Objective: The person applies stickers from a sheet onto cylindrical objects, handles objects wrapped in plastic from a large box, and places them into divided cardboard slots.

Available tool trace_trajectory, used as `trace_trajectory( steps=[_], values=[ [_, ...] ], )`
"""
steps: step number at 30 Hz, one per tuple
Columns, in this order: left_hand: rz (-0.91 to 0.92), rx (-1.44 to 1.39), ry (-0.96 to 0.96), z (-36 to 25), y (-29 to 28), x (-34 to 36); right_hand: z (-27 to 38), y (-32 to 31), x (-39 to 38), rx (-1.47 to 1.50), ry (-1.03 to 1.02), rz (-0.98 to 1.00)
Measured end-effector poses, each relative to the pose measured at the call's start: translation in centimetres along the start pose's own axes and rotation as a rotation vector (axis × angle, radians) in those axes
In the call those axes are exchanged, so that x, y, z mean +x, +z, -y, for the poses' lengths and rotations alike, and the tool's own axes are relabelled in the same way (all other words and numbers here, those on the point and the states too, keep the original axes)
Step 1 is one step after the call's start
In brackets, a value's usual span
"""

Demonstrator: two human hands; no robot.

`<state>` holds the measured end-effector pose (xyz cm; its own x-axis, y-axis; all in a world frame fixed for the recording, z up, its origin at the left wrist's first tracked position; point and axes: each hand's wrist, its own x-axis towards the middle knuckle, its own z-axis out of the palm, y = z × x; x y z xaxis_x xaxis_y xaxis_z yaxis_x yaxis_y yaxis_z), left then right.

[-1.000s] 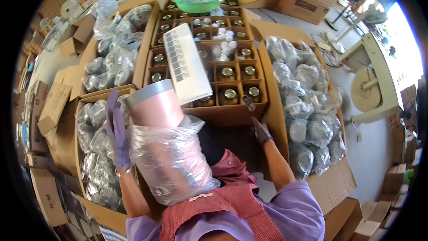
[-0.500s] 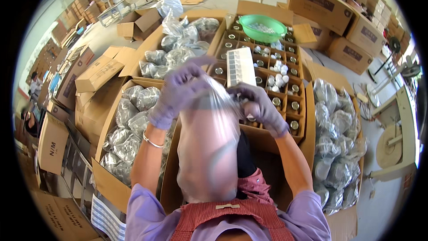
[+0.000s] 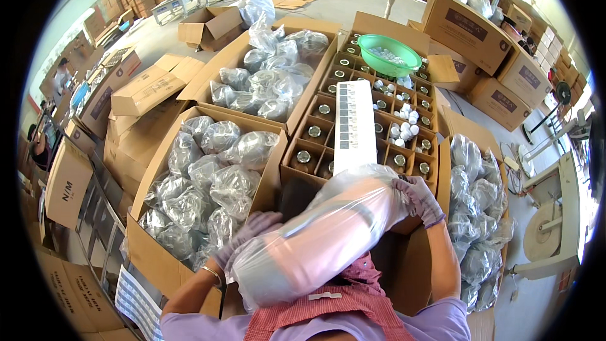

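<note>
A large pink cylindrical vessel with a grey curved strip, perhaps a handle, lies slanted inside a clear plastic bag [image 3: 322, 233] in front of my chest. My right hand [image 3: 420, 199], in a purple glove, pinches the gathered upper right end of this bag. At the lower left end, my gloved left hand [image 3: 254, 232] has its fingers stretched out along the bag's far side; they are slightly blurred, and the thumb is hidden. Beyond the bag, a long white label sheet [image 3: 355, 123] rests on a divided carton [image 3: 291, 165] of silver-capped bottles.
Left of the bag, an open carton [image 3: 148, 240] holds bagged clear items, with another behind. A green basin [image 3: 388, 63] of small pale pieces sits on the divided carton near loose white caps [image 3: 404, 127]. More bagged items [image 3: 480, 215] fill a carton at the right.
The bagged vessel has tipped from upright to slanted, its upper end now to the right. My left hand has dropped from the bag's top to its lower end; my right hand has moved right and down.
</note>
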<state>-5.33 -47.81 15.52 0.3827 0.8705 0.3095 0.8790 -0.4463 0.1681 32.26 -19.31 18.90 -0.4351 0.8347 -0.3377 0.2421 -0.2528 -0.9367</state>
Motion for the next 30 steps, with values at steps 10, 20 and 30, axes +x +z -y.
trace_trajectory(
  steps=[10,20,30],
  values=[
    [-0.124,-1.755,-0.506,3.6,3.9,2.6,0.7,-0.6,9.0,0.638,0.347,0.160],
    [-0.950,-1.861,-0.420,32.1,-4.4,27.8,15.6,7.9,38.7,0.496,-0.717,-0.108],
    [-0.614,-1.465,-0.624,54.2,9.7,39.2,3.9,9.3,39.2,-0.064,-0.248,-0.089]
  ],
)
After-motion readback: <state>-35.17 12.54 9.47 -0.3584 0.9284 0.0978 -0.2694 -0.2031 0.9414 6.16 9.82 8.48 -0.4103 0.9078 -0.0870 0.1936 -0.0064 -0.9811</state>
